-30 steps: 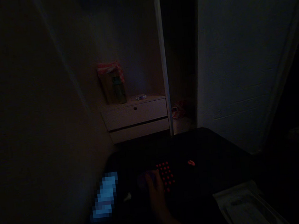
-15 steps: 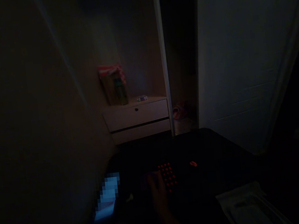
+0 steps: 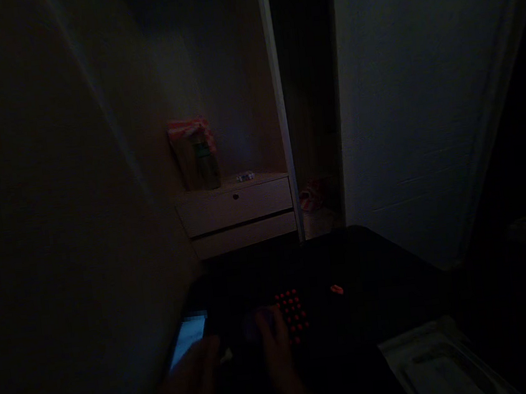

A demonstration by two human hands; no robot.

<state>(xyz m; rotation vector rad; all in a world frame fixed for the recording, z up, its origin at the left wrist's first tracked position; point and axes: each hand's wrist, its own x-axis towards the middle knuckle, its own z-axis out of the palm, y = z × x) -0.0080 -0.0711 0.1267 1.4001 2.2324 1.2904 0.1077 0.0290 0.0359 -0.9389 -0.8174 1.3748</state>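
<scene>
The room is very dark. My right hand (image 3: 272, 346) rests on a dark table (image 3: 374, 273), its fingertips beside a small grid of red dots (image 3: 293, 314). A pale small thing lies under those fingertips; I cannot make it out. My left hand (image 3: 192, 380) reaches in from the lower left and covers part of a glowing phone screen (image 3: 189, 342). Its fingers are too dim to read. A single red piece (image 3: 336, 289) lies apart to the right of the grid.
A pale flat tray or packet (image 3: 440, 366) lies at the table's near right corner. Beyond the table stands a low drawer unit (image 3: 236, 209) with a bag (image 3: 193, 154) on top. A wall closes in on the left, a door panel on the right.
My left hand has come into view at the lower left and now overlaps the glowing phone screen. My right hand has stayed by the red dots. The view has shifted slightly.
</scene>
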